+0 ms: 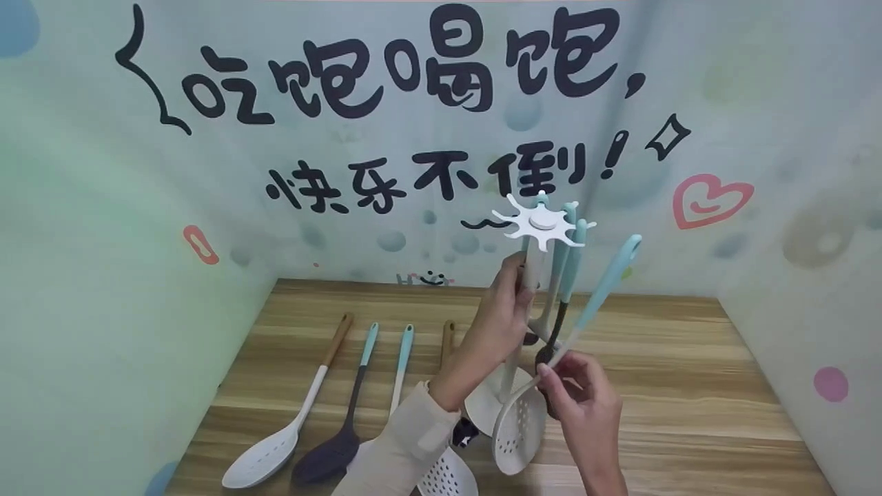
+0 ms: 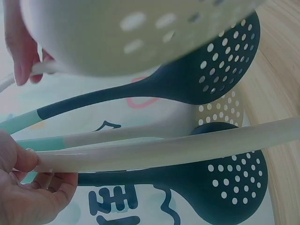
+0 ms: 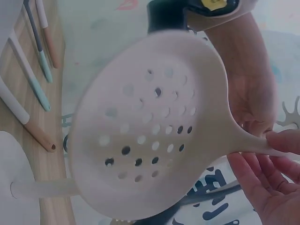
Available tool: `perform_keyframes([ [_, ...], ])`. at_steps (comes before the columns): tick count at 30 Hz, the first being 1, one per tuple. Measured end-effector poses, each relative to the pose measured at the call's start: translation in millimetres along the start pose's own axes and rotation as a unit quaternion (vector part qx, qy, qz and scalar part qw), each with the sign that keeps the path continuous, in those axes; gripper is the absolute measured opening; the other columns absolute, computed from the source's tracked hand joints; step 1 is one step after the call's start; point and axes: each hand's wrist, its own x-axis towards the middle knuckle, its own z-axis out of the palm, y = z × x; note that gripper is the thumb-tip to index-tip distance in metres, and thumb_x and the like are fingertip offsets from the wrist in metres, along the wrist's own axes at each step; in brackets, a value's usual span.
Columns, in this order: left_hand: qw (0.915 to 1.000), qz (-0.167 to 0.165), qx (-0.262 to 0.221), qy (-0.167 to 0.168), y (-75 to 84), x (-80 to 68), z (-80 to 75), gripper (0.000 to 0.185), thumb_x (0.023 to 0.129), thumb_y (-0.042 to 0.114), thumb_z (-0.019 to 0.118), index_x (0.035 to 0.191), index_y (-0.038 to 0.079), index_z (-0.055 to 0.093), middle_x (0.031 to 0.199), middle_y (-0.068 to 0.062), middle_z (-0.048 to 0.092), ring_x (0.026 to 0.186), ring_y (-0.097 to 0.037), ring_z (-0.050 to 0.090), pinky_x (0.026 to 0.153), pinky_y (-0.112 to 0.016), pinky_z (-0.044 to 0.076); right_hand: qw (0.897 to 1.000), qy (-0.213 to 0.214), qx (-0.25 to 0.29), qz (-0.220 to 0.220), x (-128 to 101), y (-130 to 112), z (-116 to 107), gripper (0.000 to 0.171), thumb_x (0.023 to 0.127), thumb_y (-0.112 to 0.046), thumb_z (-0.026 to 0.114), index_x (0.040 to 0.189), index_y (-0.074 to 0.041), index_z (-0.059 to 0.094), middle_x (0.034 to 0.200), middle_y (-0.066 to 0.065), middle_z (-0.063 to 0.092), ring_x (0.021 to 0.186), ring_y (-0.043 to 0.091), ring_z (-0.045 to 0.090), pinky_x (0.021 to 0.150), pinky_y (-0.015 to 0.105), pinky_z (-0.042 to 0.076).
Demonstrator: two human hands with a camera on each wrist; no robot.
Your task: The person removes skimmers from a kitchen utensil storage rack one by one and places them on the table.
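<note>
Skimmer (image 1: 518,428) is pinched by the right grip (image 1: 588,398); left grip (image 1: 496,315) clasps the white stand (image 1: 542,222), base (image 1: 485,405) partly hidden.

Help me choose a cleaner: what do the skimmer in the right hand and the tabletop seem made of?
Skimmer: likely plastic or silicone, fairly matte, given its smooth, even, pale surface. Tabletop: wood or wood-look laminate, low sheen, given its streaked brown grain.

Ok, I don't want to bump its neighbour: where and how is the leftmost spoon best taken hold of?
Probably take the white spoon by its brown handle, from above and slightly left. The handle is slim and straight and points away from the viewer; no utensil lies to its left, while the dark spoon lies close on its right.
</note>
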Motion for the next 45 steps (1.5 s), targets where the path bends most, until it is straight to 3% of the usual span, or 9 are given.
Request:
perform_keyframes([
  [5,1.0000,-0.004,-0.005,0.002,0.1,0.1,0.0,0.042,0.098,0.009,0.039,0.136,0.011,0.023,0.121,-0.016,0.047,0.112,-0.025,0.054,0.096,-0.034,0.047,0.999,-0.002,0.003,0.052,-3,3,-8,0.019,0.079,0.004,0.069,0.094,0.007,0.058,0.079,0.010,0.062,0.070,0.007,0.063,0.063,0.022,0.055],
  [10,0.9999,-0.009,0.003,0.003,0.7,0.4,0.4,0.041,0.097,0.008,0.039,0.135,0.009,0.023,0.121,-0.018,0.048,0.113,-0.027,0.054,0.096,-0.035,0.048,0.994,-0.008,-0.034,0.100,-4,13,-17,0.020,0.079,0.000,0.070,0.095,0.006,0.058,0.078,0.003,0.061,0.069,0.006,0.063,0.065,0.022,0.056],
  [16,0.9998,-0.020,0.001,0.000,0.3,0.2,0.7,0.042,0.097,0.011,0.039,0.136,0.010,0.023,0.124,-0.018,0.047,0.115,-0.027,0.053,0.095,-0.036,0.048,0.987,-0.024,-0.079,0.140,-4,37,-28,0.021,0.081,-0.001,0.069,0.097,0.004,0.057,0.079,0.009,0.061,0.067,0.004,0.062,0.062,0.022,0.056],
  [20,0.9997,-0.024,0.001,0.000,-0.9,0.3,1.1,0.042,0.097,0.014,0.039,0.136,0.011,0.023,0.122,-0.016,0.048,0.111,-0.024,0.054,0.092,-0.034,0.049,0.975,-0.044,-0.126,0.177,-4,54,-32,0.022,0.083,-0.004,0.068,0.100,0.003,0.056,0.082,0.010,0.062,0.067,0.001,0.059,0.062,0.020,0.055],
  [28,0.9992,-0.038,-0.009,-0.006,1.0,-0.2,1.5,0.043,0.097,0.015,0.039,0.137,0.012,0.022,0.127,-0.017,0.046,0.115,-0.026,0.053,0.094,-0.037,0.048,0.955,-0.087,-0.169,0.228,-8,83,-38,0.021,0.085,-0.004,0.065,0.102,0.004,0.056,0.085,0.010,0.062,0.069,0.004,0.058,0.060,0.020,0.055],
  [32,0.9990,-0.043,-0.015,-0.008,0.9,-0.2,1.9,0.043,0.098,0.014,0.039,0.138,0.012,0.022,0.128,-0.017,0.046,0.116,-0.026,0.052,0.095,-0.038,0.048,0.947,-0.108,-0.192,0.233,-10,97,-41,0.019,0.084,-0.003,0.065,0.099,0.003,0.056,0.082,0.008,0.062,0.069,0.007,0.057,0.057,0.020,0.054],
  [38,0.9994,-0.034,-0.010,-0.001,-0.8,-0.1,2.1,0.042,0.098,0.012,0.039,0.137,0.011,0.023,0.121,-0.016,0.049,0.110,-0.024,0.054,0.091,-0.036,0.049,0.923,-0.169,-0.253,0.235,-11,116,-45,0.017,0.084,-0.009,0.066,0.094,0.000,0.056,0.080,0.006,0.059,0.072,0.014,0.053,0.060,0.023,0.043],
  [45,0.9999,-0.011,-0.006,0.003,-1.9,0.1,2.5,0.041,0.097,0.011,0.039,0.135,0.010,0.023,0.118,-0.016,0.049,0.106,-0.024,0.055,0.089,-0.033,0.050,0.906,-0.215,-0.268,0.249,-7,134,-48,0.012,0.084,-0.004,0.062,0.092,0.003,0.055,0.079,0.008,0.057,0.071,0.017,0.053,0.060,0.027,0.044],
])
